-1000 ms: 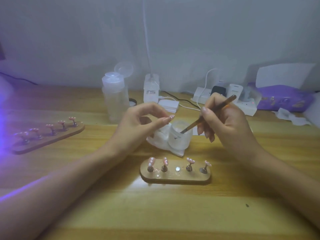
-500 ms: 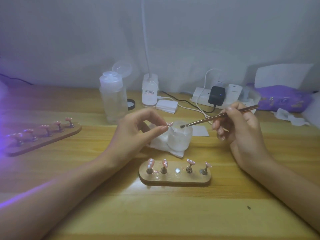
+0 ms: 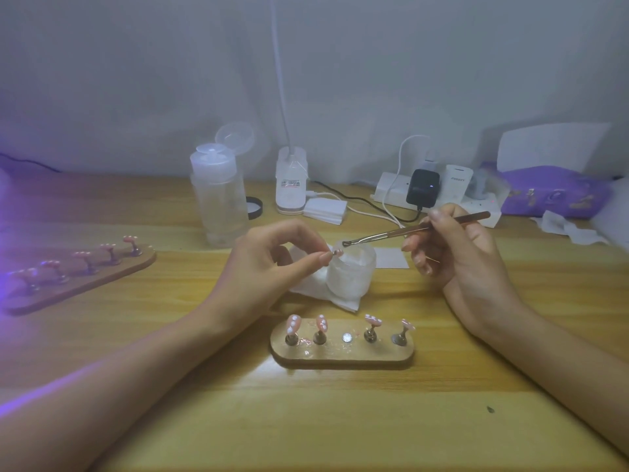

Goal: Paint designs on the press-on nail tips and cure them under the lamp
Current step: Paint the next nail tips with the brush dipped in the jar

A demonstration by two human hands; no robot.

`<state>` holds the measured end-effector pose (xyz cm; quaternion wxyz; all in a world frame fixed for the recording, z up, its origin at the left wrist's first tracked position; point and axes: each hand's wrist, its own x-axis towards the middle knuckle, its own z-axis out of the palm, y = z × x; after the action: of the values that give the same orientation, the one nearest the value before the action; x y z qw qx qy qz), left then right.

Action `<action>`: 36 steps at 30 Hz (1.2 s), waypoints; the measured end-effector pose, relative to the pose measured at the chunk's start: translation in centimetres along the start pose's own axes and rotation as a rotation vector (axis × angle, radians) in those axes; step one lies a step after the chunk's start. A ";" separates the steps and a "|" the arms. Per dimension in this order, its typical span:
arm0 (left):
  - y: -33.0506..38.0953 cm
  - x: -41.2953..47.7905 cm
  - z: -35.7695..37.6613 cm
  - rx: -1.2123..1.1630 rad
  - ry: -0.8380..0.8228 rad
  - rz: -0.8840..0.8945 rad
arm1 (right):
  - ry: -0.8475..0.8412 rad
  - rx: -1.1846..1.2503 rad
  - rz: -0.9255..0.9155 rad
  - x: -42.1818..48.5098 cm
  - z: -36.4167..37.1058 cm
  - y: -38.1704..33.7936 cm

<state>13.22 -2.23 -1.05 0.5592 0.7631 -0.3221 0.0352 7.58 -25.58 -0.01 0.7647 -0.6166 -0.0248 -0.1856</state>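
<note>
Left hand pinching nail tip, right hand gripping brush.
Tip is sitting clamped between left fingers at jar's 10 o'clock rim; brush end is hovering just beside it, at 2 o'clock.

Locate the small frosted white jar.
Head view, centre: the small frosted white jar stands on a white tissue between the left hand and right hand, behind the near wooden nail stand.
</note>
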 end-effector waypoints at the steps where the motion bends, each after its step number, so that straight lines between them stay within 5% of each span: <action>1: 0.0 0.0 0.0 0.006 -0.003 0.008 | -0.009 -0.010 0.000 0.0 0.0 0.0; 36: -0.2 0.0 -0.1 0.137 0.004 0.172 | -0.032 -0.136 -0.036 0.1 -0.3 0.4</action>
<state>13.38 -2.12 -1.14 0.5012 0.7691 -0.3820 0.1065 7.79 -25.80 -0.42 0.7171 -0.6695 -0.0356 -0.1908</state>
